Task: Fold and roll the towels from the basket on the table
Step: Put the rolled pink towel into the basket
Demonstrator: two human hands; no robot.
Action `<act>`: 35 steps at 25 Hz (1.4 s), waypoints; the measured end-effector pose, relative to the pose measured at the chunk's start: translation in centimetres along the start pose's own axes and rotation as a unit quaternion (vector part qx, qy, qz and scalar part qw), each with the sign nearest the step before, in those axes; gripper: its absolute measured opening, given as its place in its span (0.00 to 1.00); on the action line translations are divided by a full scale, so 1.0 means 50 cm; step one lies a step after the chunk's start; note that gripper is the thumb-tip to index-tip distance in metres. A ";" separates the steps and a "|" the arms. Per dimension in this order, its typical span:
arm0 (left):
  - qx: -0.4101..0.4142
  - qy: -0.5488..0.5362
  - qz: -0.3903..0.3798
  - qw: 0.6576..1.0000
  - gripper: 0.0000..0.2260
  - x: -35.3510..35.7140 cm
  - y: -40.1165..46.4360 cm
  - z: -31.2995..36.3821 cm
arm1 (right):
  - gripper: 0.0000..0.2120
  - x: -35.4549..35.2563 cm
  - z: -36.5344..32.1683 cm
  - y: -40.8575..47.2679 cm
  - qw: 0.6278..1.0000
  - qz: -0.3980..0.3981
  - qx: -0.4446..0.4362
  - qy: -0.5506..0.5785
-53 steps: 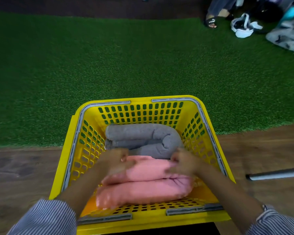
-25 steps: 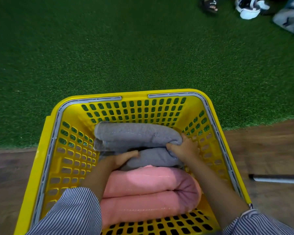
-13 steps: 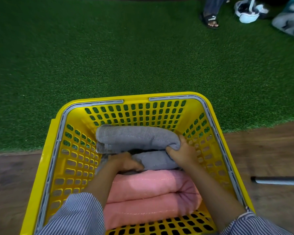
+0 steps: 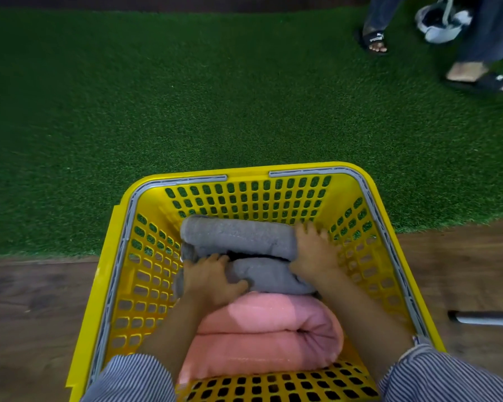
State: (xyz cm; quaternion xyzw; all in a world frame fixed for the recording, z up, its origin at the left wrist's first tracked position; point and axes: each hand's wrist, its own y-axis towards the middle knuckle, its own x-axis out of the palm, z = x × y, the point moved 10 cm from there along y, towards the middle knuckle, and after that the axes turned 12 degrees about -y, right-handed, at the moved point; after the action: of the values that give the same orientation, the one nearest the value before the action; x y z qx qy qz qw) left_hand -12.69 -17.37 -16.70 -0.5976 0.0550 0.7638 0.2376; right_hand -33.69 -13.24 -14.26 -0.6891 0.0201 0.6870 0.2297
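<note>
A yellow perforated basket (image 4: 119, 274) with a grey rim stands on the wooden floor at the edge of green turf. Inside lie a rolled grey towel (image 4: 238, 235) at the far end and a rolled pink towel (image 4: 262, 340) nearer to me. My left hand (image 4: 212, 278) grips the left part of the grey roll, fingers curled over its lower fold. At the roll's right end, my right hand (image 4: 314, 250) wraps around it. Both striped sleeves reach into the basket.
Green artificial turf (image 4: 186, 97) spreads beyond the basket. Two sandalled feet (image 4: 373, 39) of other people stand at the far right, beside a white object (image 4: 442, 21). A grey metal rod (image 4: 485, 319) lies on the wooden floor (image 4: 35, 309) to the right.
My hands left the pink towel and moved forward onto the grey roll. My right hand has since slid further along its right end, and the view tilted up a little.
</note>
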 end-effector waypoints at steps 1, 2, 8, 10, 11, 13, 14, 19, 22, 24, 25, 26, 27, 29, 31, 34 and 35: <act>0.023 -0.010 0.022 0.999 0.28 -0.024 0.011 -0.003 | 0.39 -0.004 -0.025 0.005 0.999 0.002 -0.029 -0.017; 0.050 -0.011 0.042 0.998 0.26 -0.043 0.025 -0.003 | 0.38 -0.006 -0.040 0.008 0.999 0.003 -0.044 -0.013; 0.088 0.086 -0.032 0.992 0.34 -0.042 0.121 -0.008 | 0.33 0.005 -0.022 0.007 0.975 0.001 -0.165 0.150; 0.095 0.076 -0.034 0.992 0.28 -0.037 0.115 -0.008 | 0.29 -0.002 0.001 0.017 0.954 -0.011 -0.186 0.235; 0.103 0.073 -0.022 0.992 0.27 -0.039 0.104 -0.003 | 0.27 0.002 0.012 0.027 0.942 -0.024 -0.189 0.276; 0.122 0.067 0.020 0.990 0.26 -0.036 0.086 0.002 | 0.25 0.015 0.017 0.040 0.934 -0.048 -0.192 0.299; 0.114 0.066 0.040 0.990 0.26 -0.036 0.085 -0.004 | 0.25 0.019 0.012 0.047 0.939 -0.045 -0.192 0.280; 0.050 0.032 -0.031 0.998 0.35 0.004 0.102 -0.042 | 0.25 0.034 0.003 0.062 0.988 -0.029 -0.117 0.101; 0.040 0.040 -0.088 0.995 0.34 0.011 0.111 -0.054 | 0.15 0.039 0.010 0.054 0.984 -0.075 -0.073 0.144; 0.044 0.090 -0.073 0.992 0.28 0.003 0.100 -0.054 | 0.13 0.040 0.004 0.053 0.976 -0.085 -0.085 0.181; 0.043 0.108 -0.058 0.991 0.26 -0.005 0.093 -0.052 | 0.13 0.034 -0.001 0.053 0.976 -0.079 -0.098 0.181; 0.031 0.114 -0.048 0.992 0.25 -0.010 0.088 -0.052 | 0.14 0.028 -0.005 0.055 0.977 -0.059 -0.106 0.174; 0.015 0.113 -0.046 0.992 0.25 -0.013 0.084 -0.051 | 0.17 0.022 -0.006 0.055 0.980 -0.032 -0.109 0.165; -0.011 0.099 -0.053 0.994 0.28 -0.008 0.075 -0.054 | 0.27 0.020 -0.007 0.045 0.982 0.000 -0.101 0.158; -0.003 0.046 -0.022 0.999 0.34 -0.028 0.057 -0.043 | 0.36 0.016 0.006 0.020 0.980 0.010 -0.072 0.186; 0.137 -0.001 0.078 0.988 0.33 -0.060 -0.011 0.012 | 0.40 -0.002 0.052 -0.046 0.958 0.064 0.001 0.280; 0.188 -0.003 0.074 0.979 0.30 -0.053 -0.044 0.027 | 0.40 0.006 0.055 -0.072 0.951 0.061 -0.001 0.302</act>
State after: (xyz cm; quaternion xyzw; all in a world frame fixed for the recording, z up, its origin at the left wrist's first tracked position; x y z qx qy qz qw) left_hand -12.49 -15.71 -13.37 -0.5344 0.2407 0.7572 0.2883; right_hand -35.00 -9.00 -13.38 -0.8618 0.1300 0.4599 0.1700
